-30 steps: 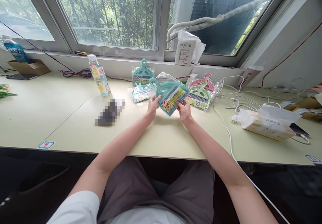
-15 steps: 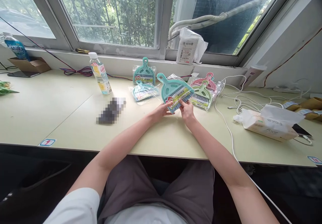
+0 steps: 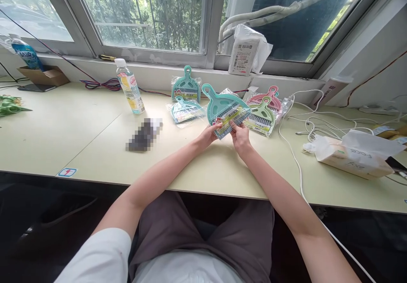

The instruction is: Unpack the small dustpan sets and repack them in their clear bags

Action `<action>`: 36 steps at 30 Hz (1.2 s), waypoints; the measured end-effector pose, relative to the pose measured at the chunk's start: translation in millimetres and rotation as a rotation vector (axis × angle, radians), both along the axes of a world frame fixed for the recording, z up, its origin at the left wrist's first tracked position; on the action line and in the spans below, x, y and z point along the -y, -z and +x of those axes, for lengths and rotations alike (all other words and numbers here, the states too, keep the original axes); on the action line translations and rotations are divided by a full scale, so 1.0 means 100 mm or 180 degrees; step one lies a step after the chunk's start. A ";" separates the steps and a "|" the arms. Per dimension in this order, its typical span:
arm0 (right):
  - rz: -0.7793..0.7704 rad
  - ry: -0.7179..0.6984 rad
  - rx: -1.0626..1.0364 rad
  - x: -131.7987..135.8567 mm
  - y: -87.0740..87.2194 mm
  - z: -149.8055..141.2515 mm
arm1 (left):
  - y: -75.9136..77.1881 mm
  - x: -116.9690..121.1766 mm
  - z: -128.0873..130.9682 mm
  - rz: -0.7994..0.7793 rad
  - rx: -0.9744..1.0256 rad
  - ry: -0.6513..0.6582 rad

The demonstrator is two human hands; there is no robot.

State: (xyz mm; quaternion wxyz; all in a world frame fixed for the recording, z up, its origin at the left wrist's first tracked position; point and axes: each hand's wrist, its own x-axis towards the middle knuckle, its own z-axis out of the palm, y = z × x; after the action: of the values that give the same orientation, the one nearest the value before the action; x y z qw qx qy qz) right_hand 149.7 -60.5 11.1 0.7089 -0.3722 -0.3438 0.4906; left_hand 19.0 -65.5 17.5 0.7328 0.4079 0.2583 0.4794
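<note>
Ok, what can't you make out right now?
Head view only:
Dark object on the desk: pixelated blur hides it.
Label on the teal dustpan: print too small; left hand and right hand cover part.
Dark item at the right edge: cut off by the frame.

Head-worn camera — facing forward, down onto held teal dustpan

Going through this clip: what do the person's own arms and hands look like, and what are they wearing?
Both arms are bare below the white short sleeve of a T-shirt; only the left sleeve shows. The left hand and right hand are ungloved, with no watch or bracelet visible. Grey-brown shorts are also worn.
</note>
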 end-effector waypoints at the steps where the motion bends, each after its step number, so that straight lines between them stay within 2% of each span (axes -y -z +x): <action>1: -0.0021 -0.0027 -0.0001 0.00 0.00 0.00 | 0.02 -0.02 0.01 0.0002 -0.0026 -0.0094; 5: -0.0178 -0.0099 0.0038 -0.02 0.01 0.02 | 0.13 -0.13 0.00 0.0057 -0.0355 -0.0543; 8: -0.0357 -0.0329 0.0207 -0.05 -0.01 0.06 | 0.19 -0.25 -0.05 0.0082 -0.0648 -0.0698; 11: -0.0444 -0.0675 0.0603 -0.06 -0.08 0.11 | 0.20 -0.37 -0.13 0.0107 -0.0724 -0.0761; 13: -0.0477 -0.0713 0.1095 -0.05 -0.14 0.16 | 0.17 -0.43 -0.20 0.0093 -0.0669 -0.0808; 14: -0.0476 -0.0588 0.1428 -0.05 -0.16 0.19 | 0.15 -0.45 -0.24 0.0061 -0.0615 -0.0810; 16: -0.0323 -0.0051 0.2237 -0.03 -0.20 0.26 | 0.12 -0.47 -0.32 -0.0049 -0.0443 -0.0703; 19: 0.0343 0.0797 0.3514 -0.01 -0.22 0.37 | 0.08 -0.47 -0.43 -0.0136 -0.0100 -0.0361; 21: 0.0838 0.0979 0.4147 -0.02 -0.21 0.43 | 0.04 -0.45 -0.48 -0.0033 0.0069 -0.0208; 23: 0.1163 0.1024 0.4471 -0.04 -0.21 0.47 | 0.00 -0.43 -0.50 0.0130 0.0126 -0.0142; 25: 0.1336 0.1148 0.4499 -0.06 -0.22 0.50 | -0.03 -0.40 -0.50 0.0223 0.0096 -0.0100; 29: 0.1535 0.1411 0.4036 -0.11 -0.22 0.56 | -0.05 -0.37 -0.49 0.0115 -0.0070 0.0051; 33: 0.1663 0.1239 0.3739 -0.15 -0.18 0.61 | 0.01 -0.42 -0.51 -0.0181 -0.0345 0.0301; 36: 0.1592 0.1240 0.3720 -0.18 -0.12 0.59 | 0.01 -0.44 -0.54 -0.0202 -0.0494 0.0489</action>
State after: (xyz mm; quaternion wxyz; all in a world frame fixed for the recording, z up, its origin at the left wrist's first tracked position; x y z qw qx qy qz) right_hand 208.7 -42.8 23.5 0.5466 -0.4566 -0.7016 -0.0236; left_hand -35.3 -21.8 16.2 0.7578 0.4391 0.2972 0.3804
